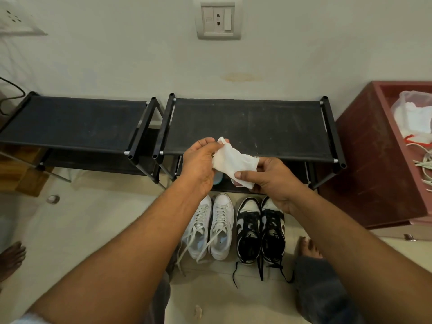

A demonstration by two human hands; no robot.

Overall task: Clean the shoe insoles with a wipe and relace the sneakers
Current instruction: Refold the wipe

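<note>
While the left hand (200, 160) and right hand (274, 181) pinch opposite ends of a crumpled white wipe (231, 163) above white leather sneakers (211, 230) and black-and-white sneakers (260, 232) before the black fabric rack (245, 127), a red wooden box (374, 160) holds a clear plastic bag (411, 111).

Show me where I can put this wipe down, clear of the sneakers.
Bare: the right black fabric rack top behind the white wipe, the left black fabric rack top, and the beige tile floor left of the white lace-up sneakers. Crowded: the floor by both pairs, where the black-and-white sneakers trail laces, and the red-brown wooden box holding bags and cords.
</note>
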